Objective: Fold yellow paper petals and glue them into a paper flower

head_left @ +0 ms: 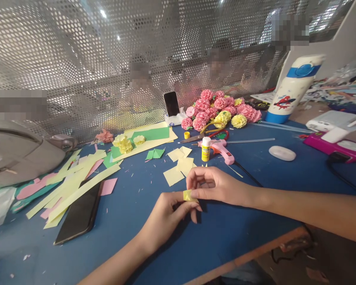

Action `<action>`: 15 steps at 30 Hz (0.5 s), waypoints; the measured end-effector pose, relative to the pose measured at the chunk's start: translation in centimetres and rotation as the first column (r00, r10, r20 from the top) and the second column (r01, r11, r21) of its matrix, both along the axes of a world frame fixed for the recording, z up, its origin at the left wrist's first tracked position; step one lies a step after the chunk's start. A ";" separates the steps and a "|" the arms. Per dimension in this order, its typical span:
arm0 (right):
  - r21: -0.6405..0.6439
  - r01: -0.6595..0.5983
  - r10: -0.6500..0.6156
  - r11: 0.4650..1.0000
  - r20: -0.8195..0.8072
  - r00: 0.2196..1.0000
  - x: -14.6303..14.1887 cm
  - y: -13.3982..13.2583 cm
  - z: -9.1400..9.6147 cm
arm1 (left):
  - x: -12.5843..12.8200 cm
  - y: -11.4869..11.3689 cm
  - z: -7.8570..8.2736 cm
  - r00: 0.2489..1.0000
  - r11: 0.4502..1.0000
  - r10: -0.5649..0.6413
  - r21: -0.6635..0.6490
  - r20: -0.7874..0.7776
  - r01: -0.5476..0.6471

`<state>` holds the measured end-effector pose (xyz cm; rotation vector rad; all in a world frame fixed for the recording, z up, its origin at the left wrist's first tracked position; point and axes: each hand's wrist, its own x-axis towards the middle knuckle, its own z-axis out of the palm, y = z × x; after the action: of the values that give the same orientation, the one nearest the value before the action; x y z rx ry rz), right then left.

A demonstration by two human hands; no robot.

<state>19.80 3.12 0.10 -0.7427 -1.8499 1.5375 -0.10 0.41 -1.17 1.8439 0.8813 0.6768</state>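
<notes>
A small folded yellow paper piece point(188, 195) is pinched between both hands above the blue table point(213, 233). My left hand point(169, 215) comes up from below, thumb and fingers closed on the paper. My right hand point(213, 185) reaches in from the right, its fingertips pressed on the same piece. Just behind the hands lie several loose yellow paper squares point(180, 164).
A black phone point(80, 213) and yellow and pink paper strips point(74, 186) lie at left. Behind are a glue bottle point(206, 149), pink glue gun point(222, 150), scissors point(195, 137), paper flowers point(219, 109), an upright phone point(171, 103), a water bottle point(290, 93) and a perforated metal screen point(112, 63).
</notes>
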 end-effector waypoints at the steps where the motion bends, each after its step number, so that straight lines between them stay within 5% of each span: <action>1: -0.008 0.014 -0.014 1.000 -0.004 1.000 0.0 0.0 0.0 | 0.1 0.0 0.0 1.000 0.999 -0.002 -0.050 0.029 0.004; 15: -0.071 0.097 -0.101 0.993 -0.059 0.993 -0.5 -0.5 -0.3 | 0.3 0.4 -0.2 0.994 0.987 -0.038 -0.152 0.100 0.053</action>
<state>19.26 2.61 -0.21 -0.7961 -1.6969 1.5495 0.20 0.85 -1.33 1.6747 0.8031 0.6451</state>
